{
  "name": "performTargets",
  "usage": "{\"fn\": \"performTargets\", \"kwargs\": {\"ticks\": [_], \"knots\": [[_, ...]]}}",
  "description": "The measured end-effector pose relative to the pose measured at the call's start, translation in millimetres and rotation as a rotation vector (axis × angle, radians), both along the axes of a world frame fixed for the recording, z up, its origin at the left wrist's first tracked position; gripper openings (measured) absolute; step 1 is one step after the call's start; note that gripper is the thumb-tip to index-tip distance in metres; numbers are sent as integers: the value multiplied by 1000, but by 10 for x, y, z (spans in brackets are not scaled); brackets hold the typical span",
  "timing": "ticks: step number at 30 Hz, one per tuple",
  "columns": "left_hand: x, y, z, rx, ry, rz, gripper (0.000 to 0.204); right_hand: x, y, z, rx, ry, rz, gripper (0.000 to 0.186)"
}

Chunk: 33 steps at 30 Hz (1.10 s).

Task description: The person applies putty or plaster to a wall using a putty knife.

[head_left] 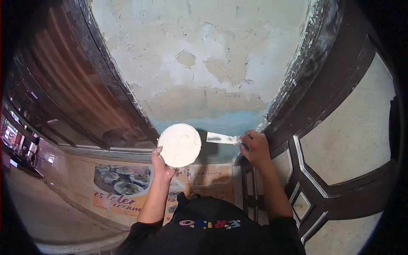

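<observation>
My left hand [160, 163] is closed on the lower left edge of a round container of white putty [180, 145], its thumb at the rim. Creamy, uneven putty fills the container to the top. In my right hand [254, 146] is a putty knife [222, 138], its flat pale blade pointing left toward the container, with a gap between them. White smears show near the blade's base. Ahead of both hands rises a wall [204, 76] with white and beige patches, and a bluish band low down.
A dark wooden frame with reddish-brown panels [70, 63] bounds the wall at left. On the right stands a dark panelled door [314, 187] with pale insets. A printed banner [123, 187] with food pictures lies on the floor below my hands.
</observation>
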<state>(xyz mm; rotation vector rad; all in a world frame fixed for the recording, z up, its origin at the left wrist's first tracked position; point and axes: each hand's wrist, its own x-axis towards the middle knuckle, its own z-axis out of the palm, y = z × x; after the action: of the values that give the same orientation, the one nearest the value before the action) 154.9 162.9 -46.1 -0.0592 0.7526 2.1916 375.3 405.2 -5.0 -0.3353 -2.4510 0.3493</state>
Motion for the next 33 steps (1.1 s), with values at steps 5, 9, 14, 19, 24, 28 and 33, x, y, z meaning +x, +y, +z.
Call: {"fn": "performTargets", "kwargs": {"ticks": [5, 9, 14, 19, 24, 28, 33], "knots": [[-15, -20, 16, -53, 54, 35, 57, -115, -74, 307, -249, -99, -2, 28], [-26, -54, -59, -104, -5, 99, 55, -199, -321, 686, -260, -428, 103, 35], [-40, -113, -112, -73, 7, 55, 55, -429, -636, 767, -75, -678, 144, 32], [-90, -333, -73, -185, 51, -29, 52, -689, -917, 911, 191, -577, -32, 21], [-204, -546, -131, -245, 84, -55, 52, -998, -1164, 720, 455, -312, -113, 21], [-340, -755, -53, -175, 5, -102, 55, -1158, -1341, 354, 352, -322, -187, 27], [-568, -922, -152, -157, -50, -128, 55, -1242, -1537, 65, 270, -221, -229, 33]]}}
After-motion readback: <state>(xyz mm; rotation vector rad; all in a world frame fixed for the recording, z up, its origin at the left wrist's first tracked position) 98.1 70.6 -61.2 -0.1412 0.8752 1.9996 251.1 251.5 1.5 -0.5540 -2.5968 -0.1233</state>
